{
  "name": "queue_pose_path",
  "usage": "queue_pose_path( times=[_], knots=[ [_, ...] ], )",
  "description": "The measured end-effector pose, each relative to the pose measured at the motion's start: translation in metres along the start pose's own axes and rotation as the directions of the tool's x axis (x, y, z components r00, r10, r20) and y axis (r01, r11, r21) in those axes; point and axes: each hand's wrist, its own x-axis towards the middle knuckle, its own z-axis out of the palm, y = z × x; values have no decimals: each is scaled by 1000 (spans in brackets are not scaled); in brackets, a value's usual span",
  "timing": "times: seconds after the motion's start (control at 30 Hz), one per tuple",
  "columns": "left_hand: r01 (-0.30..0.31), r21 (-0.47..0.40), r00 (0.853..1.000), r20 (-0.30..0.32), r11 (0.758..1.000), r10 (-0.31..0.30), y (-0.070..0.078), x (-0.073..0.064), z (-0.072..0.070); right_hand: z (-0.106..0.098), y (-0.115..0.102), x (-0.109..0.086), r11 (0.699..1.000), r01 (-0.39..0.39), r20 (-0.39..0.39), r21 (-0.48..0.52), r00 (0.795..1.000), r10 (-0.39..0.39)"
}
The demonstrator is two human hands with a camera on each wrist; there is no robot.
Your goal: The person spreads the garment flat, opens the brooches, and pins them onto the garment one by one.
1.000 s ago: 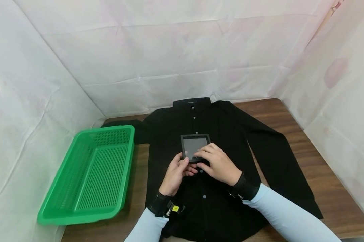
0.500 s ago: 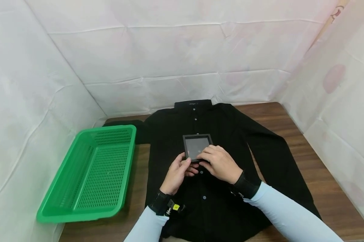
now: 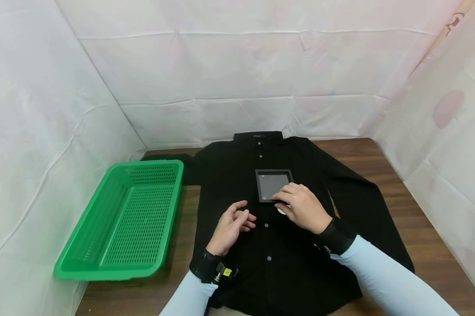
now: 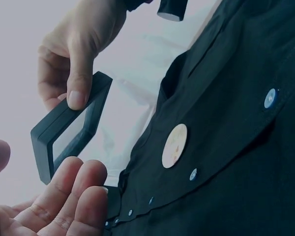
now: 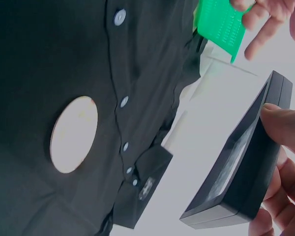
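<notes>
A black long-sleeved button-up shirt (image 3: 233, 175) lies spread flat, collar away from me. My right hand (image 3: 302, 208) pinches the near edge of a small square black frame (image 3: 271, 185) with a clear pane, holding it above the shirt. In the right wrist view, the thumb lies on the edge of the frame (image 5: 250, 162), fingers behind. A pale round disc (image 4: 174, 146) lies on the shirt beside the button placket; in the head view my right hand partly covers it. My left hand (image 3: 230, 228), palm turned up with fingers loosely bent, holds nothing just left of the frame.
A green perforated plastic basket (image 3: 111, 274) stands at the left, overlapping one shirt sleeve. Brown wood-grain table (image 3: 352, 149) shows around the shirt. White sheeting (image 3: 237, 70) encloses the back and both sides.
My left hand has let go of the frame. The right hand has carried the frame slightly right and away from it. The pale disc now shows below the right hand.
</notes>
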Motion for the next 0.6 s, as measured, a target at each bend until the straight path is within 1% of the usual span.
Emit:
queue_pose_path(
  times=[0.1, 0.23, 0.3, 0.37, 0.47, 0.53, 0.6],
  knots=[
    [-13, 42, 1000, 2, 999, 13, 9, -4, 2, -4, 8, -2, 1000, 1, -2, -4, 1000, -1],
    [-31, 137, 999, 12, 990, 30, 29, -12, 6, -12, 21, -2, 1000, 8, -8, -19, 1000, -8],
    [-53, 197, 999, 16, 979, 50, 30, -12, 8, -16, 29, -2, 1000, 11, -10, -29, 1000, -11],
    [-74, 260, 997, 16, 963, 73, 24, -9, 8, -21, 38, -1, 999, 13, -5, -39, 1000, -13],
    [-115, 337, 993, 17, 934, 116, 10, -6, 9, -29, 54, -1, 998, 17, 7, -61, 1000, -16],
    [-139, 375, 990, 22, 917, 141, 0, -4, 9, -34, 65, -2, 997, 11, 15, -81, 1000, -9],
    [-165, 398, 986, 32, 903, 166, -5, -4, 9, -40, 76, -5, 995, -1, 17, -103, 1000, 3]
  ],
)
